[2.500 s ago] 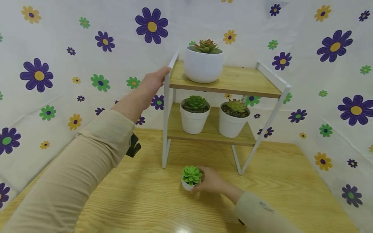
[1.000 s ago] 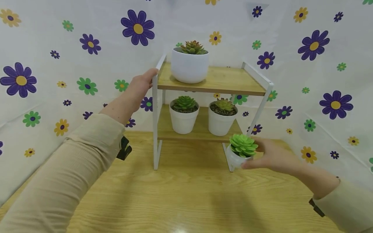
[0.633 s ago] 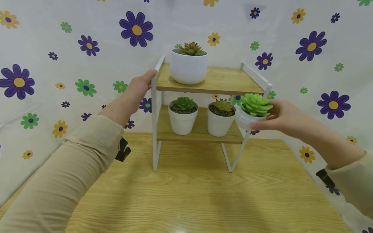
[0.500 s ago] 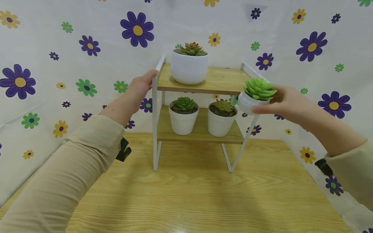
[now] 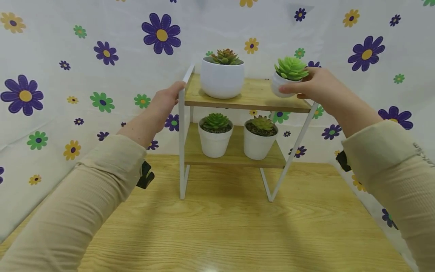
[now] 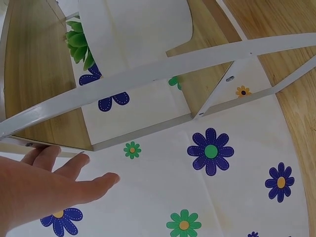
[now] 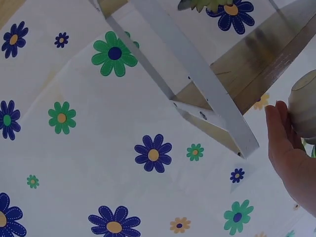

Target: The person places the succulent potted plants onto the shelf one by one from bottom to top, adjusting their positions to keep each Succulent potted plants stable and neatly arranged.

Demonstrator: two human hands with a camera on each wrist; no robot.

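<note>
In the head view, my right hand [image 5: 323, 88] grips a small white pot [image 5: 280, 82] with a bright green succulent [image 5: 290, 68], close over the right part of the top shelf [image 5: 259, 90]. Thumb in front, fingers behind its side; the right wrist view shows the pot [image 7: 303, 111] at the edge beside the fingers. On the upper left, my left hand [image 5: 163, 104] holds the corner of the rack's white metal frame [image 5: 181, 147]. Its fingertips lie against the frame's outer side in the left wrist view.
A wide white pot [image 5: 222, 81] with a reddish succulent stands on the top shelf's left. Two white pots, a left one [image 5: 215, 141] and a right one [image 5: 259, 143], stand on the lower shelf. The rack is on a wooden table [image 5: 217, 226] before a flower-printed backdrop [image 5: 129, 22].
My right hand has lifted the small succulent pot from the table, up past the rack's right side, then left over the top shelf. The left hand has kept its place on the frame.
</note>
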